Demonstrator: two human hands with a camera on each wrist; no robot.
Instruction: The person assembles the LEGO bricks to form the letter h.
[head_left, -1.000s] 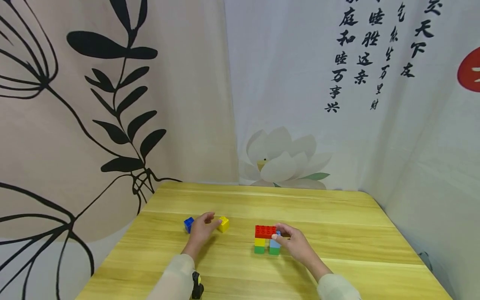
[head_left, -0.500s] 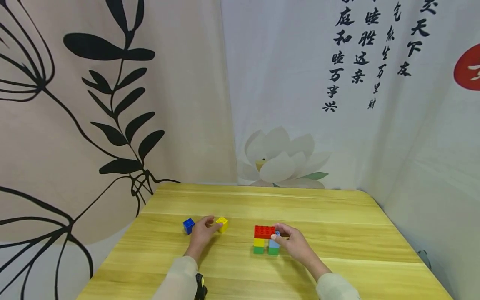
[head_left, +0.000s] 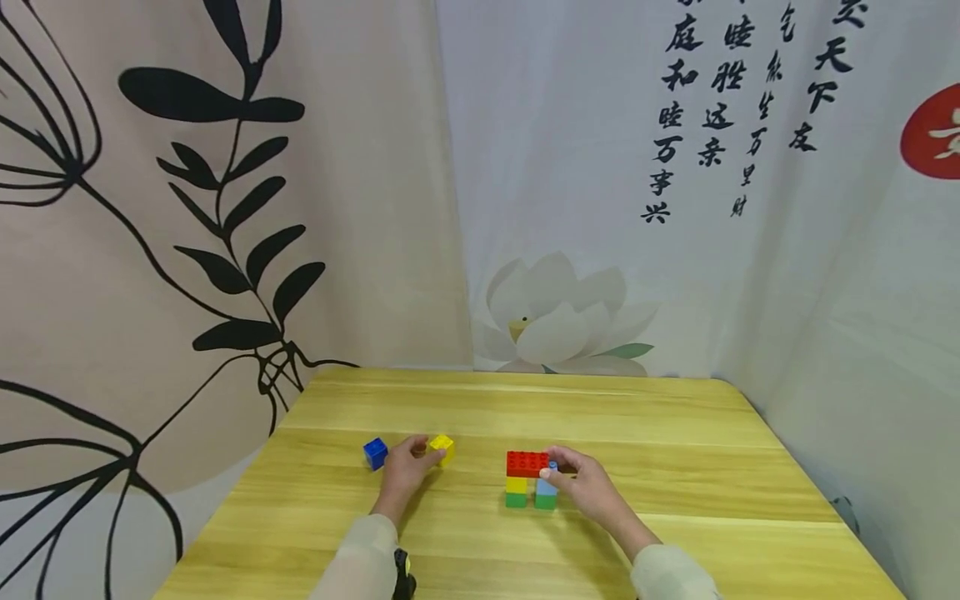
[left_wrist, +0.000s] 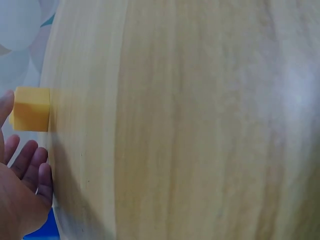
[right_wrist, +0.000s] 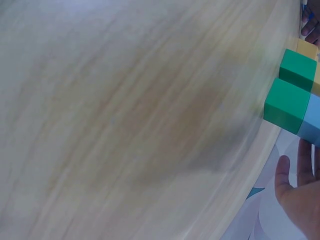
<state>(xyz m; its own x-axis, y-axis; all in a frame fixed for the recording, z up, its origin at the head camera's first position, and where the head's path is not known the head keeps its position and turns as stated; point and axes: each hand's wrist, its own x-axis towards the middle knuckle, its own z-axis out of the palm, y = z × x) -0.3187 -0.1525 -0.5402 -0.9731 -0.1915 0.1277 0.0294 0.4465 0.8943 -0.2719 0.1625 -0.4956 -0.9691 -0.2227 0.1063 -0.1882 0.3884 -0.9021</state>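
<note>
Red brick (head_left: pixel 527 464): lies flat across the top of two short legs, like a roof.
Brick model (head_left: pixel 517 469): stands upright near the middle of the table (head_left: pixel 637 433), next to the right hand (head_left: pixel 588 487).
Left leg: made of a yellow brick (head_left: pixel 516 485) on a green brick (head_left: pixel 515 500).
Right leg: made of a light blue brick (head_left: pixel 545 487) on a second green brick (head_left: pixel 545 502), with a bare blue stud just past the end of the roof.
Grip on the model: right thumb in front, right fingers behind, pinching the top right corner; looks like holding steady.
Left hand (head_left: pixel 405 472): reaches up to the loose yellow block (head_left: pixel 442 450), thumb and fingers apart; cannot tell if touching.
Loose yellow spot: on the table, left of the model and well apart from it.
Loose blue block (head_left: pixel 376 453): rests on the table further left, just beside the left hand, not held.
Done so far: two legs up and roof on, to judge by the look of it.
Left over: two loose blocks, not yet joined to the model; so probably only part of the way through. Cannot tell the final shape.
Wood: pale yellow with long stripes, under all the bricks.
Cloth (head_left: pixel 390 208): hangs behind the table, with black leaves, a big white flower and black writing.
</note>
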